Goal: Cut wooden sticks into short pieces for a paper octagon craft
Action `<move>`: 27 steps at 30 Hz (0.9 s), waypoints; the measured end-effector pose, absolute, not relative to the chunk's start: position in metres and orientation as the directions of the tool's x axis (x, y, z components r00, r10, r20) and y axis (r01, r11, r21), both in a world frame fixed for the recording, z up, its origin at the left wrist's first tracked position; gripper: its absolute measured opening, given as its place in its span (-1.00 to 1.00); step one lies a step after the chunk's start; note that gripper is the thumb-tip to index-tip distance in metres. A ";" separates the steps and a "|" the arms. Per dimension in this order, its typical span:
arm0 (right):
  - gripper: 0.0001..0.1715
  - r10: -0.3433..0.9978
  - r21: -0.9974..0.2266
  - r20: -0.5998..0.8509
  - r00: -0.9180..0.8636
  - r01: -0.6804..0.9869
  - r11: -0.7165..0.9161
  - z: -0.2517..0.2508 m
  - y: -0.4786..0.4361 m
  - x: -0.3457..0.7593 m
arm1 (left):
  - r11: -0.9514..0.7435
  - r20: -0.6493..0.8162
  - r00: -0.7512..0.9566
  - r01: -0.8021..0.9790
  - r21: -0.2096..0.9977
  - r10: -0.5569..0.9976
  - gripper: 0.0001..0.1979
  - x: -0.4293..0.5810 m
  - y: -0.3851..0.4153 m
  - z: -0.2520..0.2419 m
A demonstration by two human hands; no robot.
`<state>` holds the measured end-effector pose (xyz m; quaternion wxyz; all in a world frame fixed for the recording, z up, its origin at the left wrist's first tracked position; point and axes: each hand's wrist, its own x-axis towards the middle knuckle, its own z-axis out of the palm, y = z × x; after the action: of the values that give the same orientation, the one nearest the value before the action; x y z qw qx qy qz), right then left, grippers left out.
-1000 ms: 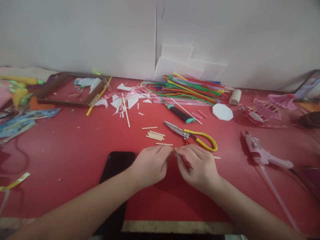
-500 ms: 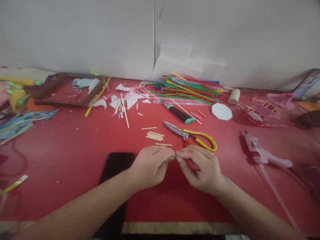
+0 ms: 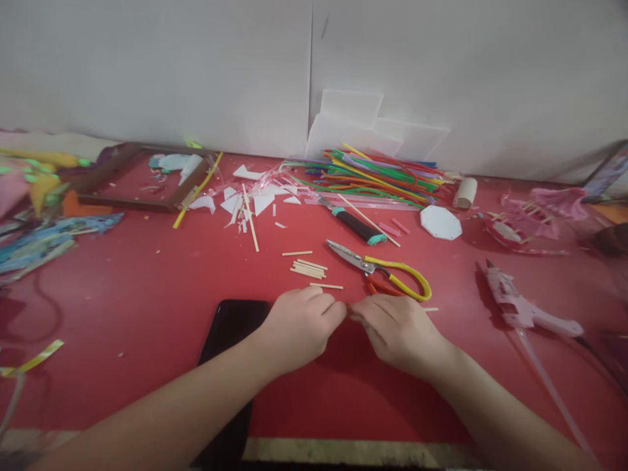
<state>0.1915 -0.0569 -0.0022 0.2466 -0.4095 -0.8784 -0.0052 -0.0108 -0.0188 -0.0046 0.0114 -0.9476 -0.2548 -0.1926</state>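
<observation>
My left hand (image 3: 299, 327) and my right hand (image 3: 400, 330) rest low on the red table (image 3: 147, 288), fingertips pinched together and meeting between them. Both pinch something small that the fingers hide. Several short wooden sticks (image 3: 308, 268) lie just beyond the left hand. Yellow-handled scissors (image 3: 385, 271) lie just past the right hand, blades pointing left. A black phone (image 3: 230, 353) lies under my left forearm.
A pink glue gun (image 3: 523, 307) lies at the right. Coloured pipe cleaners (image 3: 377, 173), a black-handled cutter (image 3: 356, 226), a white octagon (image 3: 440, 222) and white scraps (image 3: 245, 199) sit further back. A brown frame (image 3: 137, 176) is at the back left. White sheets (image 3: 363, 124) lean on the wall.
Both hands have sunk lower toward the table and turned palms down; the red piece seen under the right hand earlier is now hidden. The fingertips stay pinched together.
</observation>
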 end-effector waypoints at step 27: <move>-0.78 0.998 -0.112 -0.048 -0.046 0.993 0.040 0.019 0.128 0.215 | -0.704 0.326 0.636 0.536 0.467 0.700 -0.94 -0.016 0.000 -0.011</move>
<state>0.2154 0.1278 0.0192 0.0214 -0.6903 -0.7209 0.0572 -0.0165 0.0000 -0.0112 -0.1656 -0.8891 -0.3474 -0.2479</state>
